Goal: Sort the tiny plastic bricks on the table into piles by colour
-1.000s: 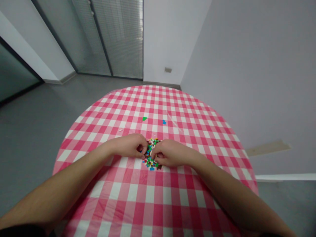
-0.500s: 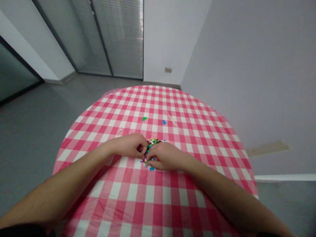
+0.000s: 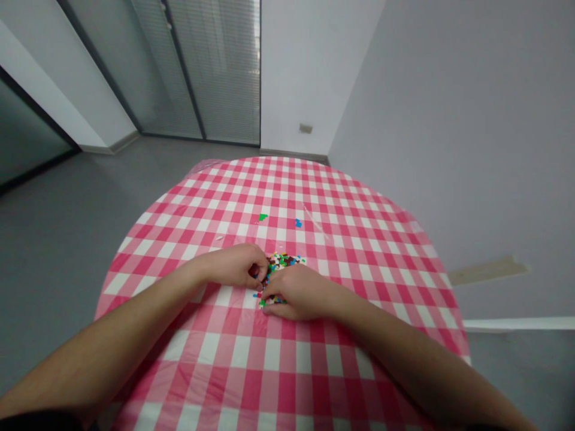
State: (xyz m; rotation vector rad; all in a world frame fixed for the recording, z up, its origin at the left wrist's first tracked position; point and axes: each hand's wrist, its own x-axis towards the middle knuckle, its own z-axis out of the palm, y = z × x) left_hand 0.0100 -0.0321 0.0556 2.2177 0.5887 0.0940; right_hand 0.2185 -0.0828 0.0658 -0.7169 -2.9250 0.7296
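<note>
A pile of small multicoloured building bricks (image 3: 281, 260) lies on the checked tablecloth between my hands. At its left edge is my left hand (image 3: 237, 264), its fingers curled and the thumb and fingertips close together. What that pinch holds, if anything, is too small to make out. My right hand (image 3: 299, 291) reaches over the near right part of the pile and hides some of it. Its thumb and fingers are apart, with loose pieces showing between them. A few pieces lie by the right fingertips.
A round table with a red and white checked cloth (image 3: 245, 365) carries everything. Beyond the pile sit a green piece (image 3: 263, 217) and a blue piece (image 3: 298, 223), apart from each other. A wall (image 3: 449, 120) stands close on the right.
My right hand has shifted slightly toward me, with its thumb and fingers further apart, and more of the pile's far side shows. The left hand has hardly moved.
</note>
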